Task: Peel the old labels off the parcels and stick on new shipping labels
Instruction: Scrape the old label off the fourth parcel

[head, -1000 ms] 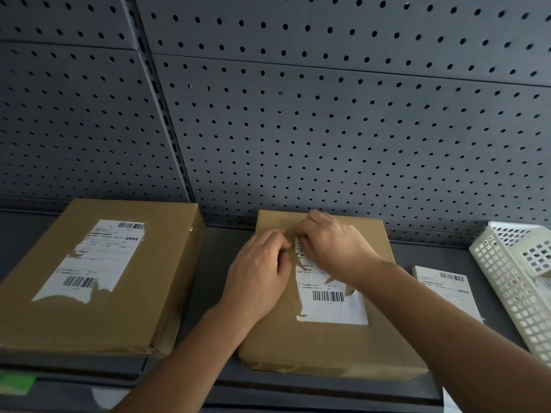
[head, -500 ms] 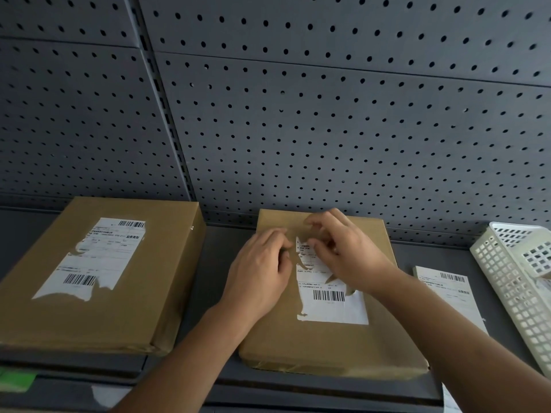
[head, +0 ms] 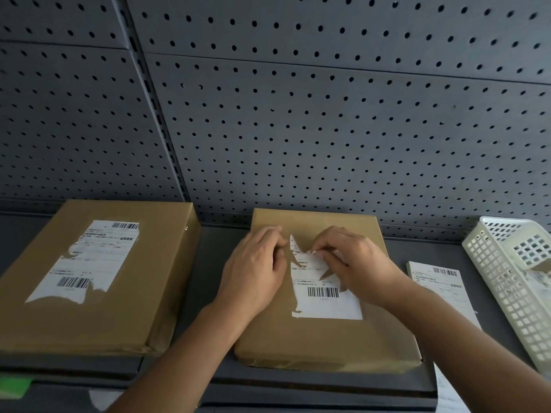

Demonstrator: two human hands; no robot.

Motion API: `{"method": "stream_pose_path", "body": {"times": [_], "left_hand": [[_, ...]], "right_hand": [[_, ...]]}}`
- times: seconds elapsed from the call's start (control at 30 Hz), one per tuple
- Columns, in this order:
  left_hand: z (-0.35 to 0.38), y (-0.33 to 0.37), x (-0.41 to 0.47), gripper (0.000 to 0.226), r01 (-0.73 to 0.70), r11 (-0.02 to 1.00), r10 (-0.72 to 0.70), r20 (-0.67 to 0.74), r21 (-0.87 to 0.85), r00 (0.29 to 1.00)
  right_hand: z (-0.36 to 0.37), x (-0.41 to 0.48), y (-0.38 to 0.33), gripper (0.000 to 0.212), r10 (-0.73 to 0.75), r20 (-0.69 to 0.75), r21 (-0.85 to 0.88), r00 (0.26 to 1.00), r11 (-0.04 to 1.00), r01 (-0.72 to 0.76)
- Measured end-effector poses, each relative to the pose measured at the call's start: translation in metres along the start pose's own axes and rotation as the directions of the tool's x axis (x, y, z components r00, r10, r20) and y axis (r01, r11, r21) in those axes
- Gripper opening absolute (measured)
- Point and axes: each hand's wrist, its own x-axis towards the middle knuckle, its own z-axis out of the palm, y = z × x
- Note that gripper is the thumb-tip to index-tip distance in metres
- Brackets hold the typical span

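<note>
On the shelf (head: 214, 248), far left: left parcel (head: 89, 308), label torn, waits | centre parcel (head: 328, 344) lies flat, long axis from you toward the pegboard (head: 298, 129) | your left hand (head: 253, 272), curled, braces it; whether it pinches is unclear | your right hand (head: 354, 263) pinches the torn upper flap of the old label (head: 328, 305), barcode end nearest you | label sheet (head: 441, 287) and basket (head: 477, 248) sit handy on the right.

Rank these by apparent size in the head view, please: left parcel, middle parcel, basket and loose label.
1. Left parcel and middle parcel: too alike to rank.
2. Basket, cut off by the frame.
3. Loose label.
</note>
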Motion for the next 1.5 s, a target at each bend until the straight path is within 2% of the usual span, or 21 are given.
{"method": "stream_pose_path", "body": {"times": [0.13,0.3,0.4,0.47,0.57,0.73,0.83,0.97,1.03,1.2,1.33,1.43,1.5], "left_hand": [[0.000,0.000,0.000,0.013,0.008,1.000,-0.009,0.018,0.013,1.000],[-0.001,0.001,0.001,0.011,0.015,1.000,-0.015,0.027,0.025,1.000],[-0.003,0.002,0.001,0.008,0.016,0.999,-0.017,0.033,0.052,0.999],[-0.003,0.003,0.001,0.007,0.019,0.997,-0.022,0.040,0.070,0.999],[-0.004,0.005,0.002,0.010,0.014,0.994,-0.020,0.056,0.110,0.998],[-0.008,0.008,0.003,0.016,0.010,0.988,-0.020,0.061,0.156,0.998],[-0.010,0.009,0.007,0.017,0.014,0.981,-0.029,0.073,0.191,0.997],[-0.010,0.015,0.011,0.012,0.005,0.970,-0.023,0.071,0.245,0.997],[-0.009,0.016,0.012,0.009,-0.010,0.966,-0.009,0.071,0.257,0.997],[-0.005,0.012,0.014,0.015,-0.047,0.963,0.033,0.058,0.264,0.998],[0.000,0.008,0.016,0.018,-0.042,0.965,0.031,0.048,0.259,0.998],[0.006,0.001,0.018,0.020,-0.037,0.967,0.027,0.043,0.251,0.999],[0.009,-0.003,0.020,0.023,-0.023,0.976,0.016,0.032,0.217,0.999]], "right_hand": [[-0.015,-0.018,-0.006,0.012,0.113,-0.010,0.165,0.994,0.980,-0.110],[-0.033,-0.029,-0.004,0.008,0.201,-0.042,0.320,0.979,0.931,-0.177],[-0.044,-0.032,-0.014,0.010,0.263,-0.124,0.558,0.957,0.816,-0.152],[-0.055,-0.031,-0.017,0.010,0.327,-0.193,0.628,0.925,0.765,-0.139],[-0.061,-0.028,-0.012,0.008,0.373,-0.193,0.609,0.908,0.770,-0.188],[-0.059,-0.038,-0.004,0.024,0.446,-0.139,0.556,0.884,0.774,-0.303],[-0.066,-0.046,0.006,0.031,0.505,-0.089,0.590,0.858,0.721,-0.363],[-0.084,-0.062,0.019,0.049,0.517,-0.023,0.670,0.856,0.643,-0.371],[-0.094,-0.070,0.027,0.046,0.534,-0.073,0.651,0.842,0.665,-0.365],[-0.117,-0.089,0.056,0.015,0.593,-0.274,0.581,0.757,0.729,-0.361],[-0.144,-0.107,0.080,0.007,0.656,-0.437,0.628,0.615,0.712,-0.313],[-0.161,-0.127,0.114,0.004,0.666,-0.543,0.442,0.512,0.745,-0.500],[-0.167,-0.141,0.143,0.005,0.658,-0.589,0.272,0.468,0.708,-0.652]]}}
